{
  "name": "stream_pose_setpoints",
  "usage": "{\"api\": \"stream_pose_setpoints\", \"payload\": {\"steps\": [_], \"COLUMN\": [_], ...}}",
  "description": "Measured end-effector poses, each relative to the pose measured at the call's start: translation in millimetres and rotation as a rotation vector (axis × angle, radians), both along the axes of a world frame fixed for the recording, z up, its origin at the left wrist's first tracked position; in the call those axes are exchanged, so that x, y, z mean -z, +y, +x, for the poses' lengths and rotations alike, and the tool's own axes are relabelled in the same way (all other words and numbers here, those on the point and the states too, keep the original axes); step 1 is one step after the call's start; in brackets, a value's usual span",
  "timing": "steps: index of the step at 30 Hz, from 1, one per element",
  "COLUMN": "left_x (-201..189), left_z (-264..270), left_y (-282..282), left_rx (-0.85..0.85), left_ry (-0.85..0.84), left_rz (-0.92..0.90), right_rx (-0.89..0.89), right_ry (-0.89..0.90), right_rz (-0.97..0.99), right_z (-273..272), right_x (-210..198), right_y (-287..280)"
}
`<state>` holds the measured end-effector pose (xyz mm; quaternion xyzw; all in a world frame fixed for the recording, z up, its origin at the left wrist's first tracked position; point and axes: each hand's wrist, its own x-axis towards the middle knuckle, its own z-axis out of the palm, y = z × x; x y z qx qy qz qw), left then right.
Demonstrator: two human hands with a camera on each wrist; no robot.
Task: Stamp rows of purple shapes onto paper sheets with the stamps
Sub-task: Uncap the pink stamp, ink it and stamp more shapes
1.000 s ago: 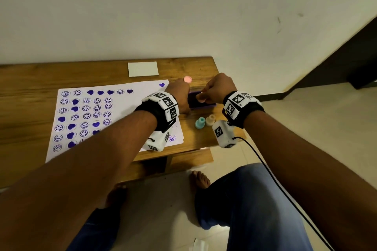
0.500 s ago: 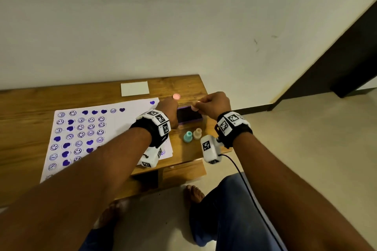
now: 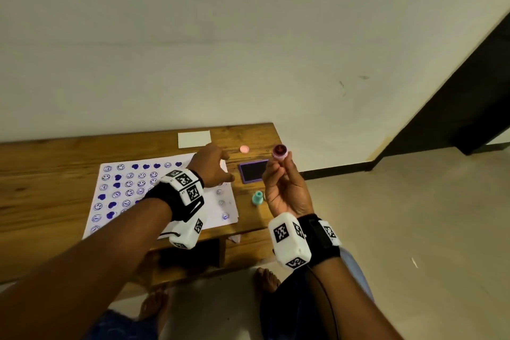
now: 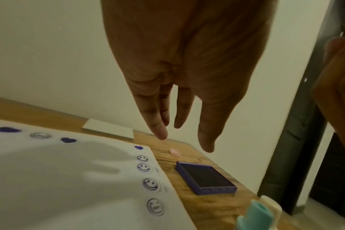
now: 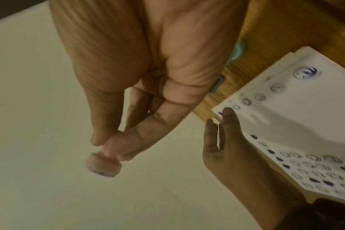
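Note:
My right hand (image 3: 278,165) is lifted above the table's right end and pinches a small pink stamp (image 3: 280,152) by its stem, inked face turned up toward me; the same stamp (image 5: 103,165) shows at my fingertips in the right wrist view. The purple ink pad (image 3: 253,171) lies open on the wood just below. My left hand (image 3: 218,168) hovers with straight fingers over the top right corner of the white paper sheet (image 3: 218,210), which carries rows of purple hearts and smiley faces (image 4: 144,167). It holds nothing.
A teal stamp (image 3: 257,198) and a cream stamp (image 4: 270,207) stand near the table's front right edge. A pink cap (image 3: 244,149) lies behind the ink pad. A small white card (image 3: 194,139) sits by the wall. The wooden table (image 3: 41,174) ends right of the pad.
My right hand has risen off the ink pad with the pink stamp and turned its face up. My left hand let go of the pad and moved left over the paper.

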<state>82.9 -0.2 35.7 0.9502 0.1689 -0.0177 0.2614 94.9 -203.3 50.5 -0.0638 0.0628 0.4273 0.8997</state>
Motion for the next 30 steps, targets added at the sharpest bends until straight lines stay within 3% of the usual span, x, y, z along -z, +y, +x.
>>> {"api": "stream_pose_setpoints", "payload": {"steps": [6, 10, 13, 16, 19, 23, 30], "left_x": [4.0, 8.2, 14.2, 21.2, 29.6, 45.3, 46.9], "left_z": [-58.7, -86.0, -100.4, -110.9, -118.2, -122.7, -109.3], "left_y": [35.4, 56.0, 66.8, 76.3, 85.0, 92.9, 100.5], "left_rx": [-0.157, -0.241, -0.271, -0.301, -0.337, -0.33, -0.203], "left_ry": [-0.028, -0.047, -0.046, -0.043, -0.056, -0.096, -0.053], "left_rz": [-0.112, -0.163, -0.178, -0.183, -0.18, -0.12, -0.009], "right_rx": [-0.076, -0.091, -0.017, 0.103, 0.087, -0.034, -0.129], "right_ry": [0.036, 0.022, -0.16, -0.563, -0.973, -1.308, -1.54], "right_rz": [0.144, 0.079, -0.385, -0.954, -1.325, -1.621, -1.86], "right_z": [-31.8, -40.6, -38.0, -27.6, -16.4, 4.0, 33.8], "right_x": [-4.0, -6.5, -5.5, 6.0, 15.6, 22.9, 25.0], "right_y": [30.9, 45.5, 58.4, 81.9, 109.5, 145.6, 190.5]}}
